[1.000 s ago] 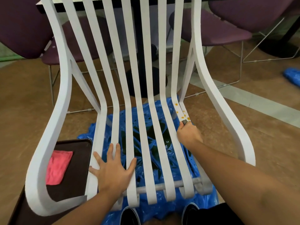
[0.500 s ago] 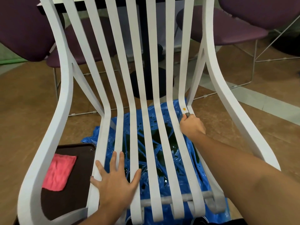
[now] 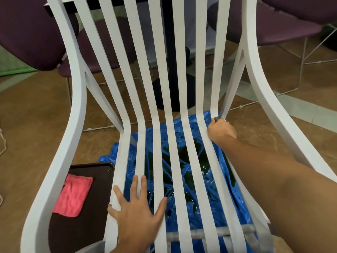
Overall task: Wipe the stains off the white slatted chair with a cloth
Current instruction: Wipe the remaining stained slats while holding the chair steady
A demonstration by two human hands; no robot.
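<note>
The white slatted chair [image 3: 78, 99] fills the view, its slats running from the far backrest down into the near seat. Under it a wet blue plastic sheet [image 3: 107, 158] lies on the brown floor. A dark tray [image 3: 80, 230] sits near left, beside the seat, with a pink cloth [image 3: 73, 195] lying flat on it.

The hands are well apart. The left hand [image 3: 136, 214] lies flat, fingers spread, pressing on the near-left seat slats, apparently to steady the chair. The right hand [image 3: 220, 131] is curled at the bend of the far-right slat, clamped on a small grey wad [image 3: 217, 118], of which only a tip shows; it is likely the wiping cloth bunched up.

The step in hand looks like rubbing that slat at its bend. No stain shows there, though the hand may hide some. The next move calls for lifting the wad to check the spot, then looking over the other slats.
</note>
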